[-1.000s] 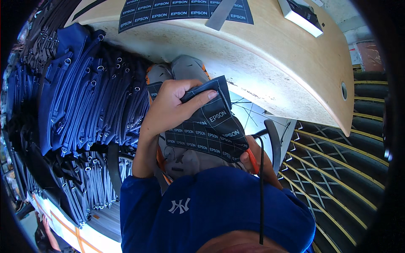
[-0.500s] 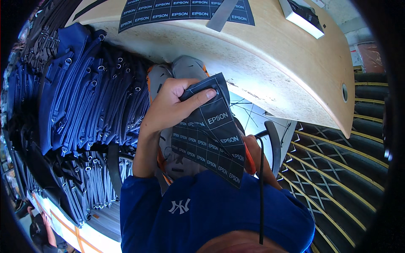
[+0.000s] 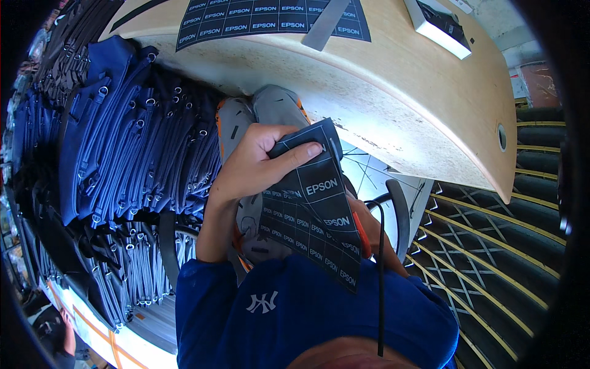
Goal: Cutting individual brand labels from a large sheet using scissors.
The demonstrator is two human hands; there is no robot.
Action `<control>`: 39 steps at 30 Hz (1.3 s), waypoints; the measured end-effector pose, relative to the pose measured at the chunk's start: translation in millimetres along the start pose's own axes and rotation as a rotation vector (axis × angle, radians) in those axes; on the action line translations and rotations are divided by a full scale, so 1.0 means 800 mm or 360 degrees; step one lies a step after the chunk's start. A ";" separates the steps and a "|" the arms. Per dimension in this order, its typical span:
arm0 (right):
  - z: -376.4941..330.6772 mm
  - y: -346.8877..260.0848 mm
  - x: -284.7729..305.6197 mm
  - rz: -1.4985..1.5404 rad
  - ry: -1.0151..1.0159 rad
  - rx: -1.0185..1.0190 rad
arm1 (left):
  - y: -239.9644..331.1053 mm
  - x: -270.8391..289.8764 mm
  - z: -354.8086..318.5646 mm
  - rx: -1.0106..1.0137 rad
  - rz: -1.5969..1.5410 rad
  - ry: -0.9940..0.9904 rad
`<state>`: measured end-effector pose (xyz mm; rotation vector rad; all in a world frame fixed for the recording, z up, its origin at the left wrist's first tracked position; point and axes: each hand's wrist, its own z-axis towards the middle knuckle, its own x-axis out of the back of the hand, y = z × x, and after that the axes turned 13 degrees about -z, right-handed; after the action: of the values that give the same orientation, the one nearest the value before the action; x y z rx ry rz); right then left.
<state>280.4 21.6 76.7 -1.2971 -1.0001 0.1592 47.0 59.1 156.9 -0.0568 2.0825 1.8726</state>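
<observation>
My left hand (image 3: 261, 157) pinches the top corner of a dark sheet of printed labels (image 3: 319, 209), thumb on its face and fingers behind. Thin white lines divide the sheet into rectangles, and it hangs bent and folded over my lap. Behind its right edge is my right hand (image 3: 364, 215), largely hidden, closed around an orange-red handle (image 3: 362, 235). The handle looks like that of scissors, but the sheet covers the rest of the tool. A narrow greyish edge shows beside the sheet's top corner.
On the curved wooden table (image 3: 393, 67) ahead lie another label sheet (image 3: 264, 18), a grey strip (image 3: 326, 24) across it and a white box (image 3: 439, 27) with dark contents. Blue straps with metal rings (image 3: 117, 141) hang at left. A folding metal gate (image 3: 485, 246) stands right.
My left hand and the held sheet have come slightly nearer my body and to the right. My right hand remains behind the sheet. A person at the far lower left has shifted.
</observation>
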 end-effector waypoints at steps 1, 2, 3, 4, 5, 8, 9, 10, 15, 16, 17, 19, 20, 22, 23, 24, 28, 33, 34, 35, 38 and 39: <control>0.000 0.003 0.003 0.0039 -0.0076 -0.0008 | 0.000 -0.001 -0.002 0.0004 -0.0004 0.0002; -0.001 0.002 0.006 0.0073 -0.0139 -0.0026 | 0.000 -0.003 -0.001 0.0004 -0.0011 -0.0010; 0.000 -0.003 0.007 0.0068 -0.0133 -0.0036 | -0.002 -0.006 0.000 0.0007 -0.0025 -0.0015; 0.002 -0.011 0.007 0.0075 0.0002 0.0000 | -0.002 -0.007 0.001 0.0010 -0.0040 -0.0019; 0.003 -0.016 0.006 0.0088 0.0130 0.0044 | -0.003 -0.007 0.001 0.0011 -0.0039 -0.0020; 0.004 -0.021 0.008 0.0068 0.0114 0.0034 | -0.003 -0.007 0.001 0.0021 0.0006 -0.0057; 0.005 -0.021 0.009 0.0060 0.0103 0.0030 | -0.002 -0.007 0.000 0.0044 0.0025 -0.0055; 0.006 -0.022 0.009 0.0050 0.0094 0.0026 | -0.001 -0.007 -0.001 0.0068 0.0044 -0.0053; 0.010 -0.024 0.011 0.0001 0.0041 0.0007 | -0.001 -0.008 -0.002 0.0040 0.0062 0.0021; 0.011 -0.024 0.012 -0.0012 0.0033 0.0000 | 0.000 -0.007 -0.001 0.0066 0.0075 0.0023; 0.011 -0.025 0.013 -0.0024 0.0025 -0.0006 | 0.000 -0.006 0.000 0.0066 0.0073 0.0022; 0.007 -0.026 0.019 -0.0070 0.0078 0.0048 | 0.002 -0.007 0.005 0.0067 0.0040 -0.0043; 0.008 -0.024 0.019 -0.0089 0.0099 0.0132 | 0.001 -0.006 0.004 0.0069 0.0046 -0.0028; 0.006 -0.017 0.013 -0.0040 0.0052 0.0048 | 0.000 -0.004 0.000 0.0025 0.0030 0.0017; 0.004 -0.014 0.011 -0.0006 0.0021 -0.0054 | 0.001 -0.004 0.000 0.0023 0.0029 0.0016; 0.003 -0.013 0.009 -0.0008 0.0021 -0.0053 | 0.002 -0.004 0.001 0.0030 -0.0004 0.0005; 0.002 -0.012 0.005 0.0069 0.0102 -0.0130 | 0.004 -0.001 0.005 0.0010 0.0044 -0.0096; 0.005 -0.021 0.014 0.0164 0.0101 -0.0034 | 0.007 0.002 0.005 0.0067 0.0112 -0.0177; 0.006 -0.021 0.013 0.0132 0.0100 -0.0042 | 0.007 0.002 0.005 0.0110 0.0161 -0.0214; 0.007 -0.022 0.012 0.0100 0.0101 -0.0053 | 0.008 0.001 0.006 0.0109 0.0162 -0.0219; 0.009 -0.027 0.016 0.0237 0.0132 0.0001 | 0.009 -0.006 0.007 0.0031 0.0118 -0.0321; 0.008 -0.027 0.016 0.0235 0.0137 -0.0002 | 0.006 -0.006 0.006 0.0016 0.0128 -0.0322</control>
<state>274.5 27.5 101.4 -1.3683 -0.8319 0.2140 51.7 63.6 162.5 0.2129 1.9825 1.8293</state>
